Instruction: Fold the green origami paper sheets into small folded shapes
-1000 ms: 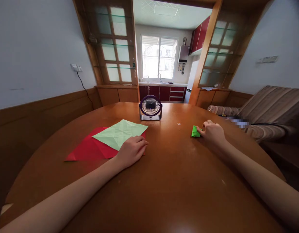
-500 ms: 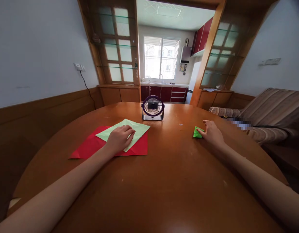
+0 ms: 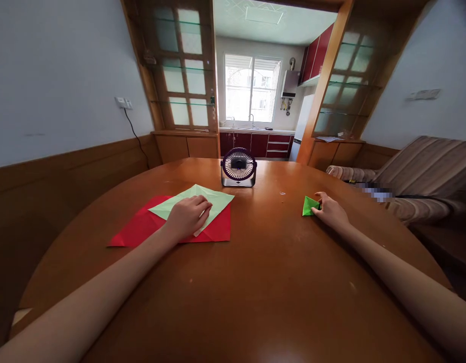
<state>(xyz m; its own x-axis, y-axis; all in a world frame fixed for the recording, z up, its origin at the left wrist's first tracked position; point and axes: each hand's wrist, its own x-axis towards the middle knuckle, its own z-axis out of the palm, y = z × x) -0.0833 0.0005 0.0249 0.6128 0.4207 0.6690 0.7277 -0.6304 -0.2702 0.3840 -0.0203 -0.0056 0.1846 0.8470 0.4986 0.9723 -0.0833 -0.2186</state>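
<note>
My left hand (image 3: 189, 217), fingers curled together, rests on a creased pale green sheet of paper (image 3: 197, 193). Whether anything is pinched in those fingers is hidden. Under that sheet lies a larger red sheet of paper (image 3: 136, 229), its left and lower parts showing. Farther right, a small bright green folded paper (image 3: 308, 205) is on the table. My right hand (image 3: 329, 209) grips its right edge, with the thumb in front and the index finger bent behind. Part of the folded paper is covered by the thumb.
A small dark purple fan (image 3: 238, 166) stands at the far side of the brown wooden table (image 3: 251, 282). Tiny white scraps (image 3: 282, 193) lie near the middle right. A striped armchair (image 3: 422, 171) is beyond the table's right edge.
My right hand's thumb and index finger have drawn closer together and closed on the green folded paper's edge. My left hand has hardly moved.
</note>
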